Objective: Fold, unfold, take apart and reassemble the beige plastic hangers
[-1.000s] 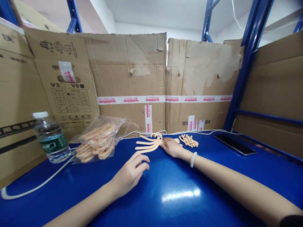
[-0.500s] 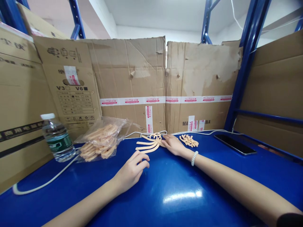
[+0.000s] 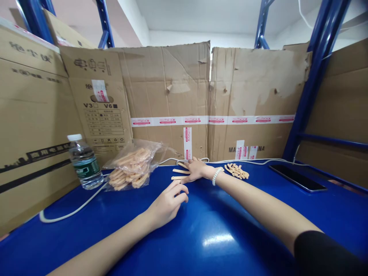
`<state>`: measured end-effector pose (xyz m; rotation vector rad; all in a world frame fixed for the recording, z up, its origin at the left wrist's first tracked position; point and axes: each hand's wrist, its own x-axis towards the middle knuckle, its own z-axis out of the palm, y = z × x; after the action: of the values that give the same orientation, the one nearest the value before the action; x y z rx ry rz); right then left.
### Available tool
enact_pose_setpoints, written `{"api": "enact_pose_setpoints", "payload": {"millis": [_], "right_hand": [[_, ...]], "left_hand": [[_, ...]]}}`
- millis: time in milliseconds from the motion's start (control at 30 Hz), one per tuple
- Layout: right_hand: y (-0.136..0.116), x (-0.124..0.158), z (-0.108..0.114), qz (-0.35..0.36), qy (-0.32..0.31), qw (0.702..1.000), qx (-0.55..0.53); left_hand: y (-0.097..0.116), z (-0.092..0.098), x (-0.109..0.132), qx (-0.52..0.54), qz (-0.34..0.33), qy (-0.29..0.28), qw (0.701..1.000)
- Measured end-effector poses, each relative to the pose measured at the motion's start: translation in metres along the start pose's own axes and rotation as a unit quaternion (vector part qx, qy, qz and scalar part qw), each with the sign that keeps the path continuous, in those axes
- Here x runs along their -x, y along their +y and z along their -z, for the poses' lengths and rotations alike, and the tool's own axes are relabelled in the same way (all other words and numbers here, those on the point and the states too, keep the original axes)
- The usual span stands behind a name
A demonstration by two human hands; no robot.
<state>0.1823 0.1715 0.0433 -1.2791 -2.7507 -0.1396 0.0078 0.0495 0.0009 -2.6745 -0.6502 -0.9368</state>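
Note:
My right hand (image 3: 196, 169) lies palm down with fingers spread over a bundle of long beige strips (image 3: 180, 171). Strip ends stick out to the left from under it, and the middle of the bundle is hidden by the hand. My left hand (image 3: 169, 203) is just nearer to me, over the blue table, its fingers loosely bent and apart with nothing seen between them. Right of my right wrist is a small pile of short, curved beige pieces (image 3: 237, 171).
Left of the hands sits a clear plastic bag (image 3: 133, 165) of similar beige pieces. A water bottle (image 3: 84, 163) stands farther left. A phone (image 3: 297, 178) lies at the right. White cable (image 3: 71, 214) runs across the blue table (image 3: 120, 218), with cardboard (image 3: 169, 99) behind.
My right hand has moved left over the beige strips and spread its fingers, covering their joined middle. The whole view has shifted, so the surroundings appear farther right. My left hand keeps its pose.

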Motion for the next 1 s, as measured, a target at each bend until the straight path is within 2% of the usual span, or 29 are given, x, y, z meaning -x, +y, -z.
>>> {"api": "enact_pose_setpoints", "payload": {"millis": [167, 400, 567, 667, 767, 867, 1000], "right_hand": [[0.004, -0.004, 0.003, 0.017, -0.025, 1.000, 0.002], [0.000, 0.005, -0.004, 0.061, -0.021, 0.998, -0.020], [0.001, -0.003, -0.005, 0.086, -0.018, 0.995, -0.036], [0.001, -0.013, -0.004, 0.106, -0.011, 0.993, -0.045], [0.001, -0.014, -0.002, 0.121, 0.023, 0.991, -0.057], [0.008, 0.002, 0.000, 0.108, 0.076, 0.989, -0.066], [0.034, 0.047, 0.004, 0.056, 0.107, 0.991, -0.065]], "left_hand": [[-0.003, -0.001, 0.002, 0.008, -0.002, -0.005, 1.000], [-0.003, -0.003, 0.002, 0.028, 0.001, -0.009, 1.000], [-0.005, -0.004, 0.002, 0.034, 0.016, -0.008, 0.999], [-0.005, -0.004, 0.002, 0.035, 0.021, -0.010, 0.999], [-0.005, -0.003, 0.002, 0.035, 0.022, -0.015, 0.999], [-0.006, -0.001, 0.003, 0.035, 0.027, -0.019, 0.999], [-0.007, 0.000, 0.003, 0.037, 0.032, -0.019, 0.999]]}}
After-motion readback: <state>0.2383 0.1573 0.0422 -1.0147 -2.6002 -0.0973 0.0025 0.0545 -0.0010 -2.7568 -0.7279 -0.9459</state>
